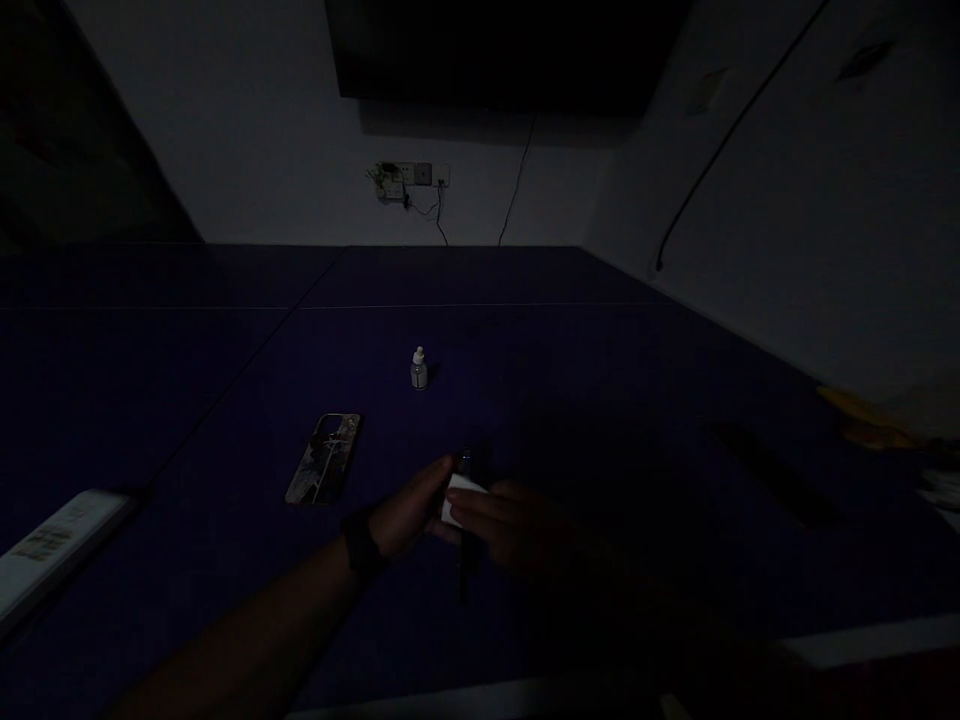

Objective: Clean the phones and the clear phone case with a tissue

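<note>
Near the middle of the near edge of the purple table (pixel 562 335), the left hand (pixel 411 512) curls around a slim dark object (pixel 461 575), thumb above and fingers below, while the right hand (pixel 501 520) has its fingers laid together, pressing a white piece (pixel 459 486) against it; the right thumb is hidden. The dark object stands out past the hands toward the near edge and, a little, toward the far one. It looks stiff, fairly light and smooth enough to slip, so its long edges seem the safest hold, without bending or squeezing its face. The white piece seems light and probably soft, best pinched flat between fingertips and thumb. Toward the left edge lies a patterned phone case (pixel 324 460); a small bottle (pixel 419 373) stands upright beyond the hands, toward the far edge.
</note>
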The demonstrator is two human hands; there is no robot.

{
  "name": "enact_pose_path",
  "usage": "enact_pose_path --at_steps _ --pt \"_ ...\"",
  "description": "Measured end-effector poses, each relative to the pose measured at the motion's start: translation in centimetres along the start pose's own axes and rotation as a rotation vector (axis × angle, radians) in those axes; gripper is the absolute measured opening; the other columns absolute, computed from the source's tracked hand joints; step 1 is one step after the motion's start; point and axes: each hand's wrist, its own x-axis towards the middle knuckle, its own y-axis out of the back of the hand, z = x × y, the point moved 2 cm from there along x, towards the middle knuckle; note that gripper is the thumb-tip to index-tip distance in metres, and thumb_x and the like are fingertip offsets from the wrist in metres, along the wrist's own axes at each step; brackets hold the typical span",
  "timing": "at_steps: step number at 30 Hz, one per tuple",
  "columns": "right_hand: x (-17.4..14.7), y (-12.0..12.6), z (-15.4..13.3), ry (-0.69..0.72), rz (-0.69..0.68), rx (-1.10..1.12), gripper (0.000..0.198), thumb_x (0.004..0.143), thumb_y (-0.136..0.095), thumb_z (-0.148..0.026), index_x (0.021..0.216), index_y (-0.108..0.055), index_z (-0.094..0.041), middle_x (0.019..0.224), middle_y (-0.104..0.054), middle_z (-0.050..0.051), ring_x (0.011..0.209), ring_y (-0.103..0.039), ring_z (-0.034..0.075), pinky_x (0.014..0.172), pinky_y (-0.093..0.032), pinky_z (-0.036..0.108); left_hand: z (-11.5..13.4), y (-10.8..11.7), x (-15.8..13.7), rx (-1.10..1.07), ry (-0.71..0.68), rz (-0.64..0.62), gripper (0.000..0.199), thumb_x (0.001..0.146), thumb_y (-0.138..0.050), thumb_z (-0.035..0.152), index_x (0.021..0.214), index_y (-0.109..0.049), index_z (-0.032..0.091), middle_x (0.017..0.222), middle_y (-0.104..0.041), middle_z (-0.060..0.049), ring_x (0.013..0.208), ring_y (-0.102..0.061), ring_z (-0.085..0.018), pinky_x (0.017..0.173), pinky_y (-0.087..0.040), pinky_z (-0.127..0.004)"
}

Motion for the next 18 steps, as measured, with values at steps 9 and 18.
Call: enact_pose_path --at_steps 9,18 --pt "2.0 1.0 3.6 -0.057 0.283 0.137 0.056 0.091 -0.039 -0.003 0.145 -0.040 -0.014 0.138 -0.060 0.016 0.126 -0.057 0.019 0.093 -0.050 0.037 0.3 -0.3 -0.2 0.032 0.001 0.022 0.062 0.093 -0.045 0.071 0.117 -0.059 0.015 0.096 -0.069 -0.013 0.075 -0.068 -0.020 0.064 -0.056 -0.030" --pt "-1.1 -0.7 -1.3 -0.023 0.026 0.093 0.045 0.097 -0.033 -0.007 0.140 -0.046 -0.009 0.134 -0.064 0.014 0.123 -0.057 0.017 0.092 -0.051 0.033 0.1 -0.1 -0.1 -0.047 -0.029 0.049 0.046 0.090 -0.061 0.062 0.101 -0.058 0.017 0.078 -0.059 0.000 0.062 -0.057 -0.010 0.053 -0.044 -0.017"
